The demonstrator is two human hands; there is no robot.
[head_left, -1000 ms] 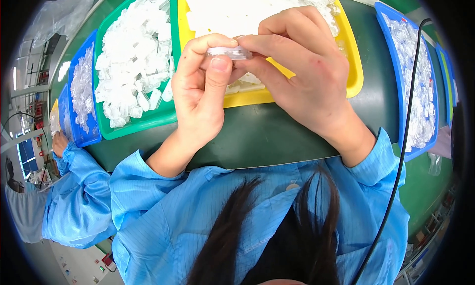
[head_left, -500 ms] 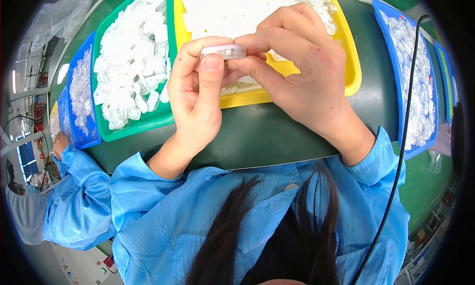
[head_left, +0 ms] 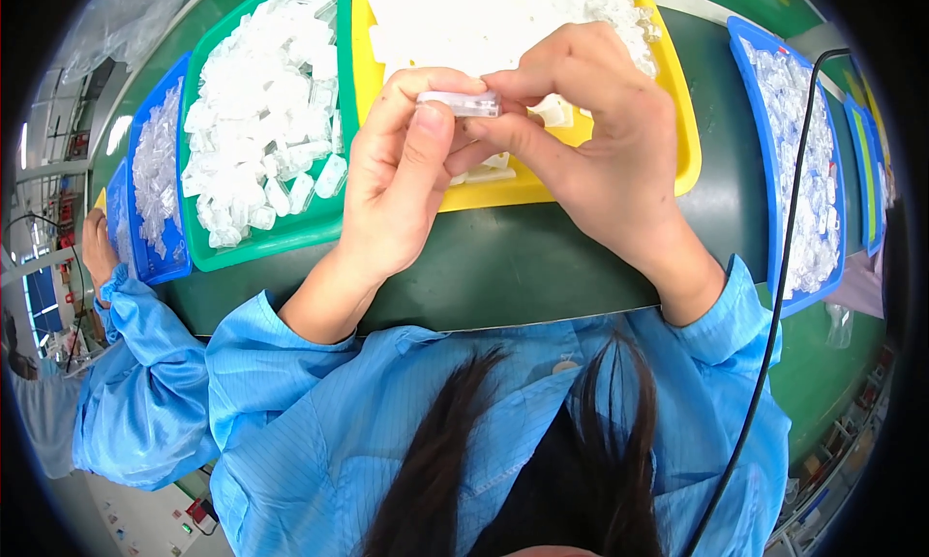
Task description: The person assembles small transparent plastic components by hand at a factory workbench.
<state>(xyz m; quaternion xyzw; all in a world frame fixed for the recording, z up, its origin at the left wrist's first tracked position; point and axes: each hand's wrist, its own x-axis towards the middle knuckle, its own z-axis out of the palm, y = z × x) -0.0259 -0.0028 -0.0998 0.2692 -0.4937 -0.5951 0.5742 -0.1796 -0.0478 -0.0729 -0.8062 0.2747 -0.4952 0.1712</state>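
A small, clear plastic piece with a whitish layer (head_left: 457, 103), flat and rounded, is held up between my two hands over the near part of the yellow tray (head_left: 503, 198). My left hand (head_left: 395, 175) pinches its left end, thumb in front and forefinger behind. At the other end, the thumb and forefinger of my right hand (head_left: 619, 150) close on its right edge. Fingers hide part of the piece. White parts (head_left: 455, 30) heap up in the yellow tray. Left of it, a green tray (head_left: 266, 255) holds many clear plastic pieces (head_left: 276, 197).
Blue trays (head_left: 178, 270) with clear parts stand at the left, and another blue tray (head_left: 777, 218) is at the right. A black cable (head_left: 795, 194) hangs down the right side. Another person's hand (head_left: 100, 250) rests by the far left trays. The dark green tabletop (head_left: 523, 262) ends before me.
Both hands and the held piece have shifted slightly right. The piece now shows more edge-on. At the far left, the other person's hand has moved up a little.
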